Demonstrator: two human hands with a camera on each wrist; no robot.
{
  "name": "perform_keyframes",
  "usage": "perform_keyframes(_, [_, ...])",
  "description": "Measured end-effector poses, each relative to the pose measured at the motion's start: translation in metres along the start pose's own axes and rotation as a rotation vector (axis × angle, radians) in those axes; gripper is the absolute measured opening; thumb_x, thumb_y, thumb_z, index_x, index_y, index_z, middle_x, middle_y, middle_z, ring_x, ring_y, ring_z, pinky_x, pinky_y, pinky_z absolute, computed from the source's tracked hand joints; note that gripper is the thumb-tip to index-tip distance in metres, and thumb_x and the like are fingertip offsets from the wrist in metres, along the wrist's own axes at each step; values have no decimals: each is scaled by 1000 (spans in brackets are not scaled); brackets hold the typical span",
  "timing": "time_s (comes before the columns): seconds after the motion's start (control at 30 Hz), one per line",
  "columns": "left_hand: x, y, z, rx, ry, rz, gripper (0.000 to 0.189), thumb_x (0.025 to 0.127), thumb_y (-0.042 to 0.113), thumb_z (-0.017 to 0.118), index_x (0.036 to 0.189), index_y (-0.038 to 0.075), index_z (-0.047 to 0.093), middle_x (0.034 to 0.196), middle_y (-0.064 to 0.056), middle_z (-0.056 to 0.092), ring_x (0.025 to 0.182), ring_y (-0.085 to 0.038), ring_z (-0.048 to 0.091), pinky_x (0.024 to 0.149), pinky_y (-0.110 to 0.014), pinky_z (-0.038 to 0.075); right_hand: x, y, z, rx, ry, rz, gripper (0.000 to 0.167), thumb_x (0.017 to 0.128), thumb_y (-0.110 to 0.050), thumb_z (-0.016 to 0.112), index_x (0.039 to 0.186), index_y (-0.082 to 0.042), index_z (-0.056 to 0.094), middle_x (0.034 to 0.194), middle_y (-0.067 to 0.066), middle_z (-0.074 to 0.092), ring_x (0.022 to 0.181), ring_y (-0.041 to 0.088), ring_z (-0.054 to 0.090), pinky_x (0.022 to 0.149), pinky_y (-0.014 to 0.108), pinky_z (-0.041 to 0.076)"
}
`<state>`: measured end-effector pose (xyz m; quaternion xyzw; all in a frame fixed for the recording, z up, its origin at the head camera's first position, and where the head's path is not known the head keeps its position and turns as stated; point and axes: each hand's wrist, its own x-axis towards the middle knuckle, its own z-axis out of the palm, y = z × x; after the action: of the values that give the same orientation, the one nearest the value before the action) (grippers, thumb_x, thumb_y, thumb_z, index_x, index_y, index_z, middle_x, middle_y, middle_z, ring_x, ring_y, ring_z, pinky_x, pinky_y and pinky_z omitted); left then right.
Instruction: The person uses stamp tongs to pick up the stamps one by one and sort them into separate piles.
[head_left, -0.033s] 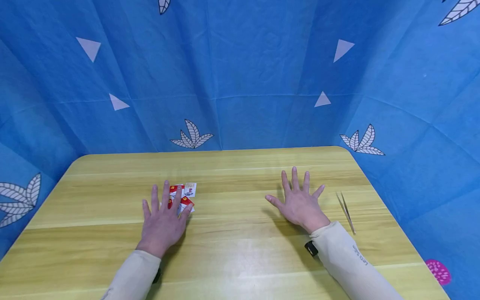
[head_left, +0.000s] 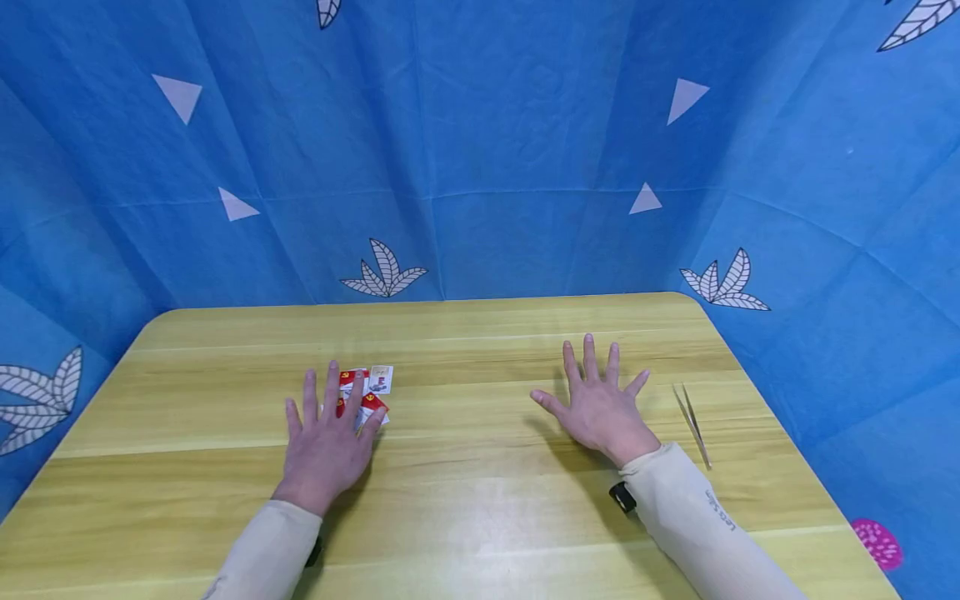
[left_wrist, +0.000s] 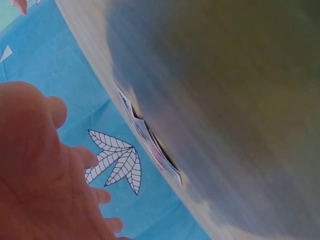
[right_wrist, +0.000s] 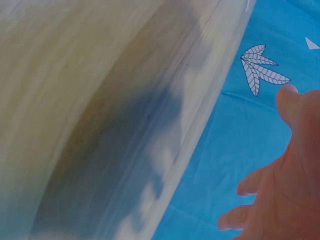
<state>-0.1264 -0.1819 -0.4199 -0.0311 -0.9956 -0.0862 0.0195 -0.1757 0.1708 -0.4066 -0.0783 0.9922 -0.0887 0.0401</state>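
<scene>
My left hand (head_left: 326,454) is held palm down over the left part of the table, fingers straight and spread, holding nothing. Beneath and beyond its fingertips lie several small red and white printed papers that look like postage stamps (head_left: 381,379), partly hidden by the fingers. The left wrist view shows these stamps (left_wrist: 150,142) flat on the tabletop, apart from the palm (left_wrist: 40,175). Over the right part, my right hand (head_left: 603,412) also hovers palm down with spread fingers and nothing in it. Metal tweezers (head_left: 702,448) lie to its right, tips pointing toward me.
The wooden table (head_left: 465,467) has rounded far corners. A blue cloth (head_left: 495,150) with leaf and triangle prints hangs behind it and along both sides. Both forearms wear pale sleeves (head_left: 693,508), with a dark device (head_left: 622,497) at the right wrist.
</scene>
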Motion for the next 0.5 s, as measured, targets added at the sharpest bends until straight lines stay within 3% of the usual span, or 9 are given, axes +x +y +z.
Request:
perform_keyframes(0.23, [-1, -1, -2, 18, 11, 6, 69, 101, 42, 46, 156, 8, 22, 160, -22, -3, 143, -46, -11, 108, -69, -1, -1, -1, 2, 13, -5, -14, 94, 93, -75, 29, 158, -10, 8, 160, 23, -3, 139, 52, -13, 95, 80, -5])
perform_keyframes(0.37, [-1, -2, -3, 10, 14, 12, 70, 101, 42, 47, 155, 5, 24, 160, -24, 1, 143, -47, -6, 109, -67, 2, -3, 4, -2, 42, 6, -35, 93, 94, -71, 32, 156, -4, 12, 159, 25, -1, 139, 53, -10, 103, 74, 2])
perform_keyframes(0.43, [0, -3, -4, -1, 41, 24, 70, 100, 40, 51, 153, 1, 27, 158, -26, 8, 142, -49, 1, 110, -65, 8, -5, 9, -5, 62, 40, -48, 90, 96, -65, 39, 155, 1, 17, 158, 28, 8, 140, 53, -3, 106, 70, 7])
perform_keyframes(0.5, [2, -4, -6, -25, 91, 43, 68, 98, 36, 56, 148, -5, 34, 154, -29, 20, 139, -50, 14, 109, -64, 19, -7, 17, -10, 76, 88, -54, 84, 98, -56, 47, 151, 6, 25, 153, 31, 23, 139, 53, 15, 107, 66, 19])
